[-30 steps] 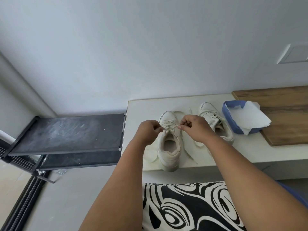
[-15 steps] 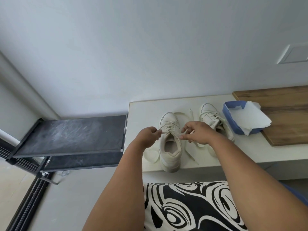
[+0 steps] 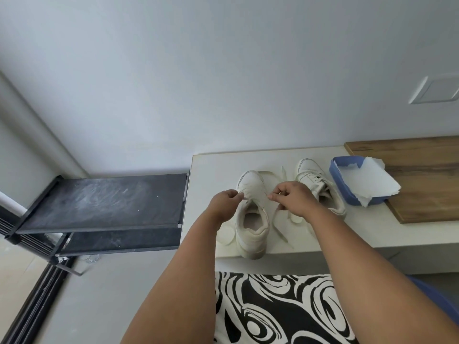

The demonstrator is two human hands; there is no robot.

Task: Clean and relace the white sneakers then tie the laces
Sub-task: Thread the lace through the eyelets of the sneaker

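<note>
head view: near sneaker (image 3: 252, 219) between hands, left hand (image 3: 224, 202) and right hand (image 3: 293, 198) pinching lace ends.

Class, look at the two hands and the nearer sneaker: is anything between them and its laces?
Nothing visible. The left hand and right hand already pinch the laces over the nearer sneaker.

Near sneaker (image 3: 252, 214): white, upright, toe away from the person, between both hands, lace (image 3: 279, 223) trailing beside it. Second sneaker (image 3: 315, 180): laced, just beyond the right hand.
</note>
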